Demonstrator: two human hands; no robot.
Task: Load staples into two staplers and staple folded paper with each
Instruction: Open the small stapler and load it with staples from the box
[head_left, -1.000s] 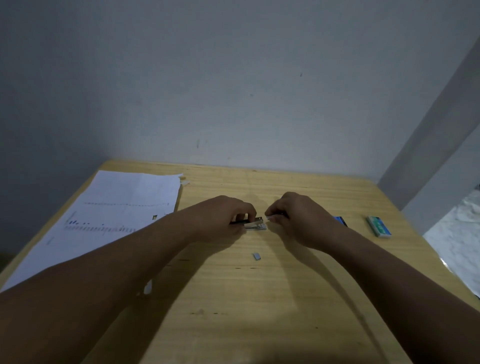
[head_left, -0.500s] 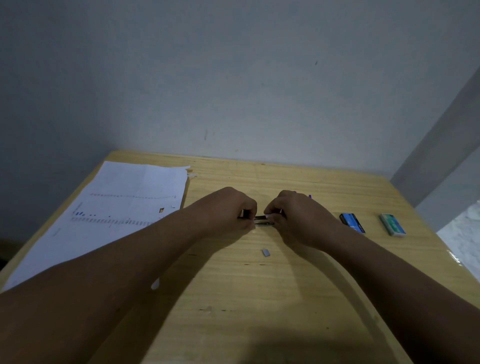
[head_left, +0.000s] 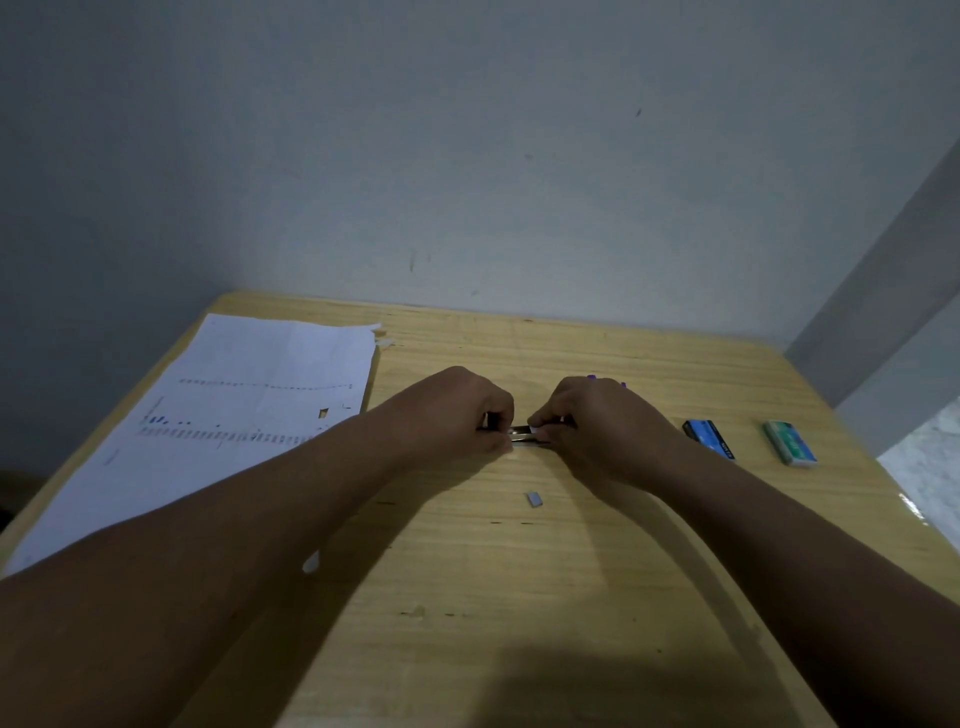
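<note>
Both hands meet at the middle of the wooden table (head_left: 519, 597). The left hand (head_left: 462, 410) and the right hand (head_left: 597, 426) each pinch one end of a small dark stapler (head_left: 524, 435) held between them. A little strip of staples (head_left: 534, 499) lies just nearer. Two small boxes, blue (head_left: 709, 439) and green (head_left: 789, 442), sit to the right. A printed paper (head_left: 234, 415) lies on the left.

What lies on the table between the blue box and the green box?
Nothing: in the head view, only bare wooden table separates the blue box from the green box.
</note>
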